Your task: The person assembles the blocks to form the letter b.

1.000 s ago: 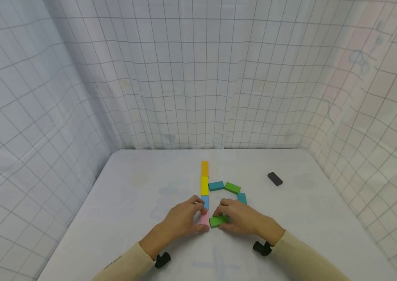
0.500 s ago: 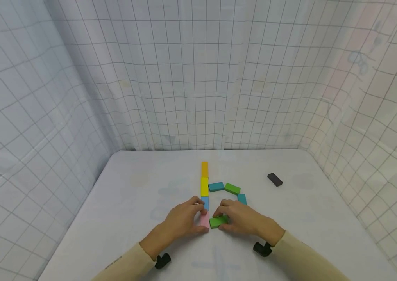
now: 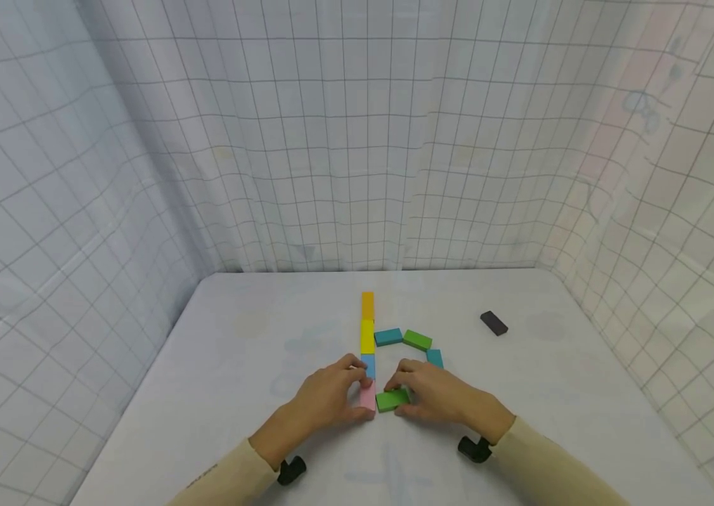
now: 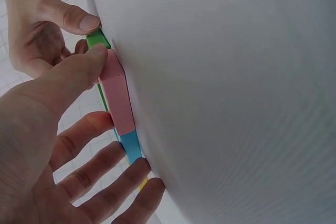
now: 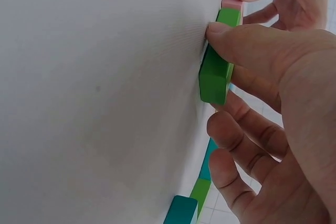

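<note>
My left hand point(image 3: 327, 395) pinches a pink block point(image 3: 367, 396) between thumb and index finger, at the near end of a straight column. Above it in that column lie a light blue block point(image 3: 368, 365), a yellow block point(image 3: 367, 336) and an orange block point(image 3: 367, 306). With thumb and fingers my right hand point(image 3: 436, 391) pinches a green block point(image 3: 392, 400) lying crosswise just right of the pink one. The left wrist view shows the left thumb on the end of the pink block point(image 4: 118, 95). In the right wrist view the right thumb presses the long side of the green block point(image 5: 215, 72).
A teal block point(image 3: 388, 337), a second green block point(image 3: 417, 340) and another teal block point(image 3: 435, 358) curve rightward from the yellow block. A black block point(image 3: 494, 323) lies apart at the right of the white table point(image 3: 256, 316). Gridded white curtains point(image 3: 357, 154) surround the table.
The right hand has shifted very slightly to the right, and the green block it pinches has turned a little. The left hand and the other blocks keep their places.
</note>
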Demonstrator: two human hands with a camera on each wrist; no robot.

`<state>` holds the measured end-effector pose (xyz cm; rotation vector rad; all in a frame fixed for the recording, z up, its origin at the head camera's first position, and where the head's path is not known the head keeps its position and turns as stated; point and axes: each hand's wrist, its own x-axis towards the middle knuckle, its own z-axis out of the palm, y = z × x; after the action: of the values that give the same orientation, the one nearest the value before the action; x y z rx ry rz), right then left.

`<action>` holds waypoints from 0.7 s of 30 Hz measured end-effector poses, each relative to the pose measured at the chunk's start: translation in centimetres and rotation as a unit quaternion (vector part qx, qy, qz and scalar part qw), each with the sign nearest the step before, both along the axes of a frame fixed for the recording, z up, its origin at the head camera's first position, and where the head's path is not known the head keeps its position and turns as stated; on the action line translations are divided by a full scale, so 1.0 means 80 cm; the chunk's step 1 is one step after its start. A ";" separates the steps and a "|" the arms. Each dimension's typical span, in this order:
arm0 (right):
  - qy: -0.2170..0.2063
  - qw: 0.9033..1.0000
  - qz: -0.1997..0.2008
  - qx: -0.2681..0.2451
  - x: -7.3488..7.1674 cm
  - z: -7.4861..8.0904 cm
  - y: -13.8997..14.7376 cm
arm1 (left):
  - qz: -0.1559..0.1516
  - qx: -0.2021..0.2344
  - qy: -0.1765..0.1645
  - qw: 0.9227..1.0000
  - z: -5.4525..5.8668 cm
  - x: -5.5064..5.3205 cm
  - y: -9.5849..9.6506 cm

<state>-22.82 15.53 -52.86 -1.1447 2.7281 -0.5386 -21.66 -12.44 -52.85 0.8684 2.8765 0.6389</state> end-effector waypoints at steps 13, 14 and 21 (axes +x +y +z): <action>-0.020 0.999 -0.028 -0.017 0.001 0.007 0.016 | 0.002 0.001 -0.007 1.000 0.004 0.005 -0.001; -0.017 0.999 -0.030 -0.019 0.000 0.007 0.019 | 0.002 0.002 -0.007 1.000 0.004 0.005 -0.001; -0.013 0.998 -0.040 -0.054 -0.010 0.017 0.040 | 0.003 -0.005 -0.014 1.000 0.004 0.003 -0.001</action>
<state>-23.65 18.73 -51.52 -1.0452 2.7623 -0.7149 -21.40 -12.49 -52.52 0.8438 2.8557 0.6316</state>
